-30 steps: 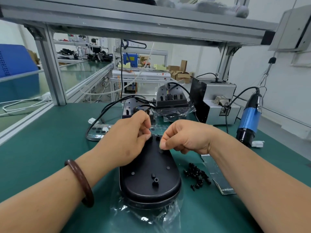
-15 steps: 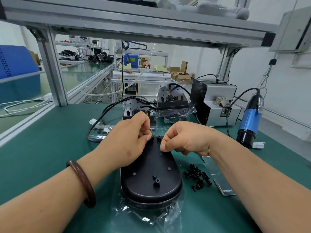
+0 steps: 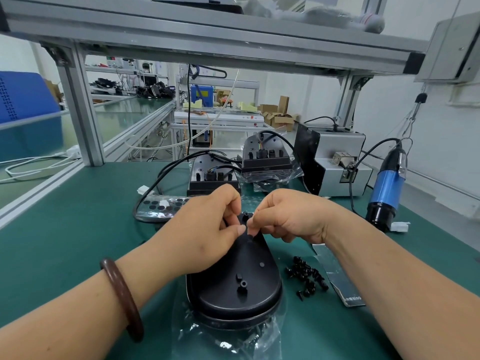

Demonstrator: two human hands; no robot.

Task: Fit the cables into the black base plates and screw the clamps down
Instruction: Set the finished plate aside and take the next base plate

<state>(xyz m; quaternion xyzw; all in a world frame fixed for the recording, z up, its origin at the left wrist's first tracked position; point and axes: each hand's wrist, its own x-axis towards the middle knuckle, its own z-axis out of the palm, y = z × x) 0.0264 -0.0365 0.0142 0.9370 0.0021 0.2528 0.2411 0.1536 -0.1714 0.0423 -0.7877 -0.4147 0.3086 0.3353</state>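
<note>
Left hand (image 3: 205,229), a brown bracelet (image 3: 122,297) on its wrist, rests on the left side of the black base plate (image 3: 233,287). Its fingers are curled and the thumb is pressed to the forefinger over the plate's far end; whether anything small is pinched there cannot be told.

Beyond the plate to the left, a clear blister tray (image 3: 161,206) lies on the green counter (image 3: 65,229). It holds round black pads in its pockets and one small white piece. A black cable (image 3: 161,175) loops past it.

The base plate itself lies flat with its pegs upward, on top of a crumpled clear plastic bag (image 3: 228,341) that spreads out from under its near end.

Straight behind the plate stand two more plates (image 3: 213,175) with cables plugged in. The right one of these sits on another clear bag.

Right hand (image 3: 291,219) meets the left over the plate's far end, clenched the same way with thumb and forefinger tip to tip; what it grips is hidden.

Just right of the plate lies a loose heap of black screws (image 3: 307,279), bare on the counter. A flat grey sachet (image 3: 335,276) touches the heap's right edge, its contents not visible.

Further right and behind the plate stands a grey metal box (image 3: 335,162). Rightmost is a blue electric screwdriver (image 3: 387,185), tip down.
</note>
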